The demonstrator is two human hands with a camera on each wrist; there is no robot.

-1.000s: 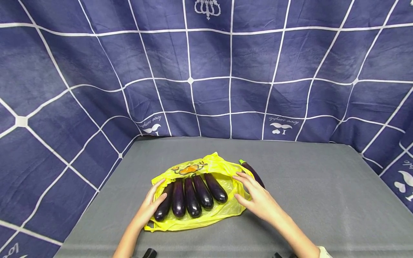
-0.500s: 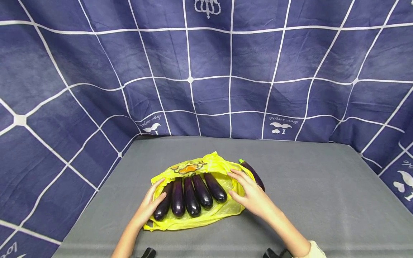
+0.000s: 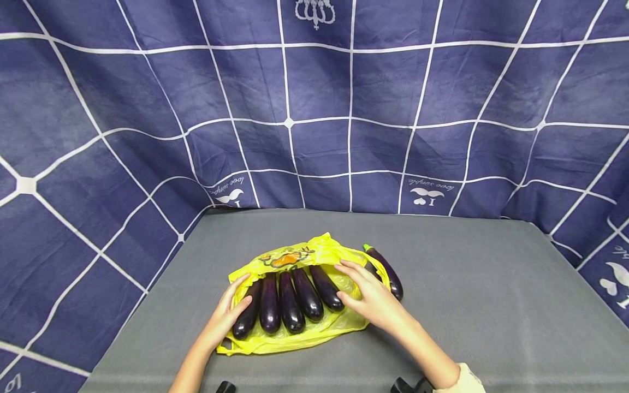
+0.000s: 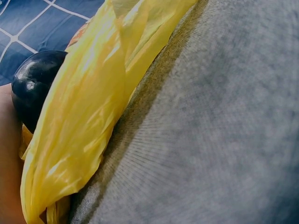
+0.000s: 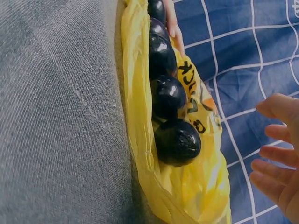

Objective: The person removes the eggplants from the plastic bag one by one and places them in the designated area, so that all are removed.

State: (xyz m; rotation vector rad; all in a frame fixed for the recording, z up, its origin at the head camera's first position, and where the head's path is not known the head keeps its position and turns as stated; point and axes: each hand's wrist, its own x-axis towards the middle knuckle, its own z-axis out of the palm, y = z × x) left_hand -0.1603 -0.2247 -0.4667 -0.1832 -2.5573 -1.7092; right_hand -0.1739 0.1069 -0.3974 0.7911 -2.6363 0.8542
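A yellow plastic bag [image 3: 275,344] lies on its side, its mouth toward me. Several dark purple eggplants [image 3: 293,314] rest in a row inside, rounded ends forward. My left hand [image 3: 223,316] lies along the bag's left side, thumb over the leftmost eggplant [image 3: 247,316]; part of it shows in the left wrist view beside a rounded eggplant end [image 4: 35,86] and the bag. Over the bag's right part, my right hand [image 3: 375,300] has its fingers spread, thumb tip close to the rightmost eggplant [image 3: 326,289]. The right wrist view shows its fingers apart with nothing between them.
One more eggplant [image 3: 385,267] with a green stem end lies outside the bag at its right, partly behind the right hand. Grey cloth [image 3: 481,305] covers the table. A blue curtain with white lines [image 3: 319,147] hangs behind and at the sides.
My right hand has moved left across the bag's right part, closer to the rightmost eggplant, so more of the outside eggplant shows. My left hand stays nearly where it was.
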